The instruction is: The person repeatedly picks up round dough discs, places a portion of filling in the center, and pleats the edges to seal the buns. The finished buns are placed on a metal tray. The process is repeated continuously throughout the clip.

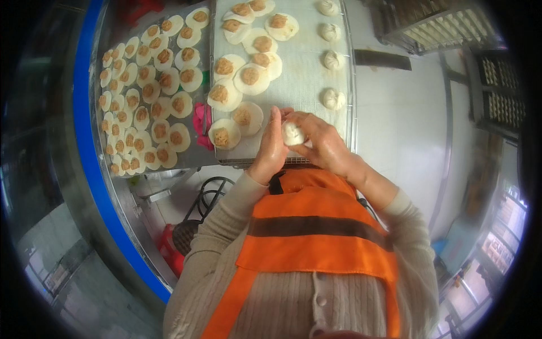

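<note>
Bun [293, 134], one, cupped between two hands [323, 139]; four buns [333, 99] on tray [302, 70]

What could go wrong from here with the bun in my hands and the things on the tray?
Too firm a squeeze might deform the pleated bun between your left hand and right hand. The right hand could bump the nearest finished bun, which sits just beyond it. Some filled wrappers overlap on the tray, so they may stick or tear when lifted.
</note>
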Demonstrator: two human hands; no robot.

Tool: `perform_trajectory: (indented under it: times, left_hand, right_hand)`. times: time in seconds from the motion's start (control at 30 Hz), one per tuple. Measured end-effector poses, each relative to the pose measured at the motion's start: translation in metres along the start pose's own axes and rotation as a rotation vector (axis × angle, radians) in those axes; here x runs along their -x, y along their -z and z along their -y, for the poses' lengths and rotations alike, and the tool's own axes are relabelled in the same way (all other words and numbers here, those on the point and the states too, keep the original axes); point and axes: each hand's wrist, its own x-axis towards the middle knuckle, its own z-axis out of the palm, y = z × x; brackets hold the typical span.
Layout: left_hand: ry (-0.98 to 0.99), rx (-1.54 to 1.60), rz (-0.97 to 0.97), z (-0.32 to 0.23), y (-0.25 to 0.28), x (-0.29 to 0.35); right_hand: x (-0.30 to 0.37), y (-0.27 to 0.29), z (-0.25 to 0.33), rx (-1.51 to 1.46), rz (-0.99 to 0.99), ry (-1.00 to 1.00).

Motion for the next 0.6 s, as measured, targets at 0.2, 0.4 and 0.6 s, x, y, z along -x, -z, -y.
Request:
perform_trajectory:
  times: [0.2, 0.4, 0.6]
  left_hand:
    - [-0.314, -0.921, -0.301, -0.062, 0.04, -0.05]
    - [-0.418, -1.502, -0.17, -0.111, 0.068, -0.111]
    - [-0.162, -1.62, 0.005, -0.134, 0.07, -0.13]
  right_hand:
    - [-0.032, -0.01, -0.077, 0.459, -0.05, -0.027]
    - [-0.023, -0.019, -0.097, 0.396, -0.11, -0.072]
    - [-0.024, -0.016, -0.103, 0.237, -0.075, -0.162]
